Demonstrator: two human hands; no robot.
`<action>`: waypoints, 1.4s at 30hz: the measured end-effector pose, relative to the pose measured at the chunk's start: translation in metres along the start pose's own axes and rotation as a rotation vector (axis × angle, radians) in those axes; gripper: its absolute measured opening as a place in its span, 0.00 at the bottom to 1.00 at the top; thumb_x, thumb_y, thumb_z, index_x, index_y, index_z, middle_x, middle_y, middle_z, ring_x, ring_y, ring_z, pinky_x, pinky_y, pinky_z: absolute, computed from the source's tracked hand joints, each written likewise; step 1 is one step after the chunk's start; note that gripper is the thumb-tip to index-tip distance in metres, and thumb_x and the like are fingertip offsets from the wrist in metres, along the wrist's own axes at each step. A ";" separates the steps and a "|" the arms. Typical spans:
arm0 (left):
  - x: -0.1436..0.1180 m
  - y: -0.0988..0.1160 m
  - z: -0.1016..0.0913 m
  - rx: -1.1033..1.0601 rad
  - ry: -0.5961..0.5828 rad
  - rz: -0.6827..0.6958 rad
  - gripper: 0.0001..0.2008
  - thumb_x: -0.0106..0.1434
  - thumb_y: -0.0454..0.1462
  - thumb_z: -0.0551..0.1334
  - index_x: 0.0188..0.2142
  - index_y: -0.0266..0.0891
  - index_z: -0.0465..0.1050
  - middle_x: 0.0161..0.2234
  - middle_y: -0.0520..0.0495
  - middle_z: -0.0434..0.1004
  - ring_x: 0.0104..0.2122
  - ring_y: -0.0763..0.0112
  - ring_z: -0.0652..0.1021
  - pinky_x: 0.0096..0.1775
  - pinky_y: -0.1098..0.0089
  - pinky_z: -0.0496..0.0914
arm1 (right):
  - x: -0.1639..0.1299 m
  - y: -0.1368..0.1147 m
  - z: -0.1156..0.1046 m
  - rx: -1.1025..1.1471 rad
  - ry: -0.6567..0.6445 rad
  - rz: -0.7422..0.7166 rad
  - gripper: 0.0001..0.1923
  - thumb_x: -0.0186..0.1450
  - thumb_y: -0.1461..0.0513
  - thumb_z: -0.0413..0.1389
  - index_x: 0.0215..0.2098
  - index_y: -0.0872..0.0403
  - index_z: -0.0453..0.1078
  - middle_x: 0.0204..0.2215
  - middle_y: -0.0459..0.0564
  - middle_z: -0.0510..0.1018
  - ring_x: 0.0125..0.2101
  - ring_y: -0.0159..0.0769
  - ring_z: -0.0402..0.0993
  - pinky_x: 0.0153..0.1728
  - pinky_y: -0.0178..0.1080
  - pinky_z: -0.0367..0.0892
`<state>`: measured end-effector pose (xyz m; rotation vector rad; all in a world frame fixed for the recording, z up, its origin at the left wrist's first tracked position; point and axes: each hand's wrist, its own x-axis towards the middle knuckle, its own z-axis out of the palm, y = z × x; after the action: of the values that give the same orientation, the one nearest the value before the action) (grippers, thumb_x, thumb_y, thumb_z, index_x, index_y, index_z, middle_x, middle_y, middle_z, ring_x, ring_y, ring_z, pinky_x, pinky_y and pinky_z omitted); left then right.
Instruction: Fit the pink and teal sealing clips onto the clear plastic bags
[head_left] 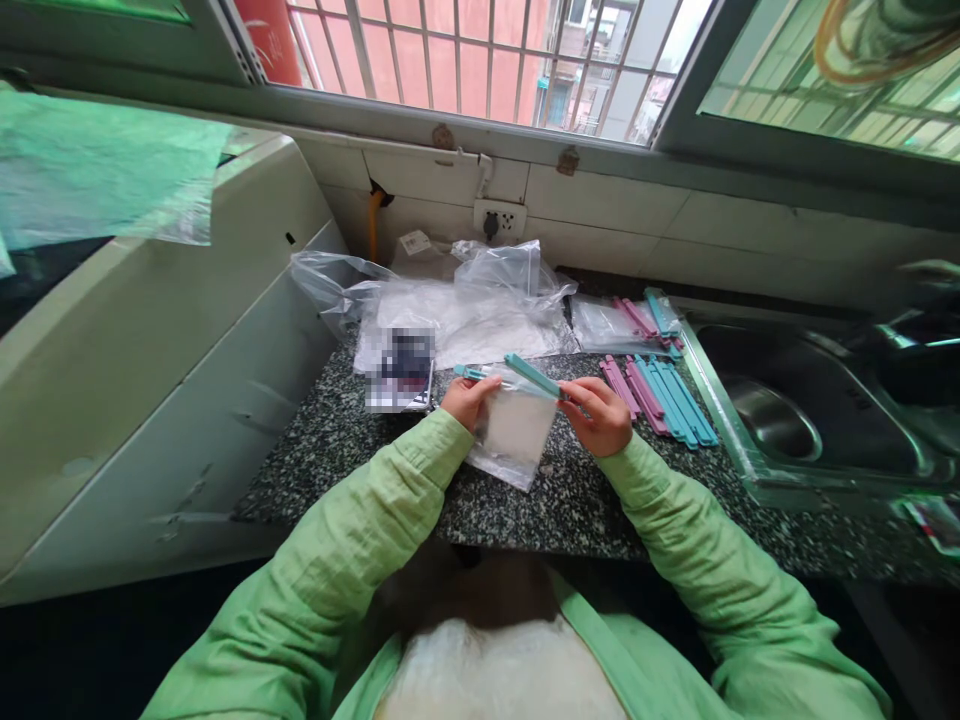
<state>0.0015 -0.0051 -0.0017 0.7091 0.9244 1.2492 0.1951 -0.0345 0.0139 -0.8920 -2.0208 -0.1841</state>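
My left hand (468,400) grips the upper left corner of a small clear plastic bag (514,435) holding something white, just above the speckled granite counter (337,450). A teal sealing clip (529,374) sits half open across the bag's top. My right hand (600,412) pinches the clip's right end. Both arms wear light green sleeves.
Several pink and teal clips (660,396) lie in a row right of my hands, more on a clear bag (622,322) behind. Crumpled clear bags (465,300) and a small printed packet (403,372) lie at the back left. A steel sink (795,420) is on the right, a white appliance (150,330) left.
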 end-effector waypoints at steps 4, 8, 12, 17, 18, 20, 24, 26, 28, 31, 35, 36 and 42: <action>-0.003 0.003 0.002 0.021 0.001 -0.019 0.13 0.34 0.41 0.69 0.15 0.35 0.68 0.13 0.54 0.67 0.16 0.78 0.67 0.23 0.74 0.62 | 0.001 -0.002 -0.001 0.006 -0.051 0.010 0.13 0.59 0.64 0.51 0.43 0.52 0.68 0.30 0.51 0.73 0.31 0.33 0.70 0.31 0.37 0.71; -0.002 0.003 0.001 0.052 -0.001 -0.021 0.14 0.35 0.41 0.69 0.13 0.36 0.66 0.12 0.55 0.64 0.16 0.78 0.66 0.22 0.75 0.62 | 0.001 -0.003 -0.001 -0.004 -0.077 0.011 0.14 0.60 0.65 0.51 0.45 0.52 0.68 0.30 0.52 0.72 0.31 0.33 0.70 0.31 0.37 0.71; 0.000 0.002 -0.001 0.065 -0.007 0.001 0.15 0.34 0.43 0.69 0.14 0.35 0.67 0.12 0.55 0.65 0.15 0.80 0.65 0.21 0.76 0.60 | 0.001 -0.002 0.001 0.009 -0.084 0.008 0.15 0.60 0.65 0.51 0.45 0.53 0.68 0.30 0.52 0.71 0.31 0.32 0.69 0.30 0.37 0.71; 0.001 0.000 -0.001 0.059 -0.011 0.018 0.15 0.34 0.43 0.69 0.14 0.36 0.66 0.12 0.55 0.65 0.16 0.78 0.66 0.22 0.75 0.62 | 0.000 0.000 0.002 0.009 -0.089 -0.007 0.15 0.59 0.66 0.51 0.44 0.54 0.69 0.29 0.52 0.71 0.30 0.32 0.69 0.30 0.36 0.70; 0.001 0.000 -0.001 0.063 -0.008 0.014 0.15 0.34 0.42 0.69 0.13 0.36 0.65 0.12 0.55 0.64 0.17 0.78 0.66 0.22 0.75 0.62 | 0.000 0.000 0.003 0.005 -0.087 -0.011 0.15 0.59 0.66 0.51 0.44 0.54 0.69 0.29 0.52 0.71 0.30 0.32 0.68 0.29 0.35 0.70; 0.000 0.001 -0.001 0.071 0.004 0.002 0.15 0.35 0.42 0.69 0.13 0.36 0.64 0.12 0.54 0.63 0.18 0.76 0.67 0.22 0.74 0.62 | 0.000 0.000 0.004 0.003 -0.084 -0.020 0.14 0.59 0.66 0.51 0.44 0.55 0.69 0.29 0.52 0.71 0.29 0.32 0.68 0.29 0.35 0.70; -0.001 0.004 -0.001 0.074 0.024 -0.017 0.16 0.37 0.40 0.68 0.12 0.37 0.61 0.11 0.55 0.60 0.17 0.77 0.66 0.21 0.75 0.61 | -0.001 0.001 0.005 -0.004 -0.089 -0.022 0.13 0.59 0.65 0.51 0.43 0.56 0.69 0.29 0.52 0.71 0.29 0.32 0.68 0.29 0.35 0.69; -0.003 0.006 0.000 0.069 0.024 -0.026 0.17 0.37 0.40 0.67 0.11 0.37 0.59 0.10 0.55 0.57 0.16 0.78 0.65 0.20 0.75 0.60 | -0.001 0.001 0.005 -0.007 -0.096 -0.022 0.13 0.59 0.65 0.51 0.43 0.56 0.69 0.29 0.53 0.71 0.29 0.32 0.68 0.29 0.35 0.69; -0.004 0.009 0.002 0.075 0.029 -0.026 0.17 0.38 0.39 0.67 0.11 0.37 0.57 0.09 0.57 0.54 0.15 0.80 0.62 0.18 0.76 0.57 | -0.002 0.002 0.006 -0.009 -0.102 -0.023 0.13 0.59 0.65 0.51 0.42 0.56 0.70 0.28 0.53 0.71 0.29 0.32 0.68 0.29 0.35 0.69; -0.004 0.009 0.003 0.120 0.031 -0.018 0.17 0.40 0.39 0.65 0.11 0.37 0.56 0.09 0.59 0.50 0.13 0.83 0.57 0.16 0.77 0.52 | -0.003 0.002 0.007 -0.006 -0.107 -0.015 0.13 0.60 0.65 0.51 0.42 0.56 0.69 0.29 0.52 0.71 0.29 0.32 0.68 0.29 0.35 0.69; -0.003 0.008 0.000 0.185 -0.005 -0.014 0.13 0.43 0.38 0.62 0.13 0.36 0.58 0.11 0.59 0.52 0.12 0.84 0.55 0.16 0.77 0.48 | -0.004 0.003 0.007 -0.008 -0.122 -0.003 0.13 0.60 0.64 0.51 0.43 0.55 0.69 0.29 0.52 0.71 0.29 0.31 0.68 0.30 0.35 0.68; -0.003 0.008 0.000 0.196 -0.008 -0.017 0.13 0.43 0.37 0.62 0.14 0.36 0.58 0.11 0.59 0.51 0.12 0.84 0.54 0.16 0.76 0.47 | -0.004 0.003 0.007 -0.009 -0.124 -0.003 0.13 0.60 0.64 0.51 0.43 0.55 0.69 0.29 0.52 0.71 0.29 0.31 0.68 0.29 0.35 0.68; -0.002 0.008 -0.001 0.271 0.026 -0.054 0.13 0.43 0.35 0.59 0.12 0.38 0.53 0.09 0.60 0.45 0.10 0.84 0.51 0.16 0.75 0.43 | -0.004 0.003 0.007 -0.015 -0.130 -0.013 0.12 0.60 0.65 0.51 0.42 0.56 0.70 0.28 0.53 0.71 0.28 0.31 0.67 0.29 0.34 0.68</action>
<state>-0.0034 -0.0057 0.0056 0.8762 1.1403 1.0984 0.1937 -0.0309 0.0060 -0.9212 -2.1480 -0.1520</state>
